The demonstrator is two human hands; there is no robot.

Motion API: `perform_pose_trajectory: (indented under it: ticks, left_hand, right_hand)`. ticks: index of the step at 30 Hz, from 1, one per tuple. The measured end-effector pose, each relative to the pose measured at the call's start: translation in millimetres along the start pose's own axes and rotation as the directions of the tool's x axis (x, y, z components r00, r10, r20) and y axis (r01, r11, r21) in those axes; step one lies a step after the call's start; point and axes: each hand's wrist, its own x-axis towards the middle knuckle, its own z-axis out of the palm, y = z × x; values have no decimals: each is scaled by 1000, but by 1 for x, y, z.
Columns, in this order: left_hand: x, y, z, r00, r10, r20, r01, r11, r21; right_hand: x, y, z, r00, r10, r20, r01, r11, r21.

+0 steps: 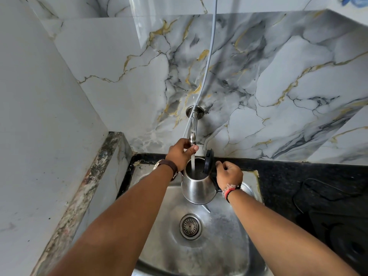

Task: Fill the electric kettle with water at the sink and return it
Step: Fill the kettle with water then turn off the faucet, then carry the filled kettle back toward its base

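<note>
Over the back half of the steel sink, the electric kettle hangs clear of the basin floor, above and just behind the round drain strainer. Its black lid stands flipped open on the right side of the mouth, and a white stream of water falls from the chrome tap straight into the opening. The tap comes out of the marble-patterned wall above the back edge of the sink, and a thin grey hose runs down the wall alongside it.

The right hand is clenched around the kettle's black handle on the right side of the body, carrying the kettle; a red and beaded thread band sits on that wrist. The left hand is up at the end of the tap, thumb and fingers closed around its tip just above the stream, and a brown strap watch shows on that wrist.

Right of the sink, the black worktop carries a dark stove near its right edge, with a black cord looping over the surface between stove and sink. A worn stone ledge borders the sink on the left, against a plain pale wall.
</note>
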Motion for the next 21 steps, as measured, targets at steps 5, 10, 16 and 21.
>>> perform_pose_trajectory:
  ticks: [5, 10, 16, 21]
  left_hand:
    - [4, 14, 9, 971, 7, -240, 67, 951, 301]
    - [-21, -20, 2, 984, 166, -68, -136, 936, 324]
    - [-59, -65, -4, 965, 8, 262, -217, 584, 782]
    - [-92, -53, 21, 967, 78, 243, -250, 478, 842]
  right_hand:
    - [-2, -1, 0, 1000, -7, 4, 7, 1000, -3]
    - [-3, -1, -1, 1000, 2, 16, -2, 1000, 13]
    - [-11, 3, -12, 1000, 20, 14, -21, 999, 25]
    - [-27, 6, -43, 1000, 22, -7, -21, 997, 70]
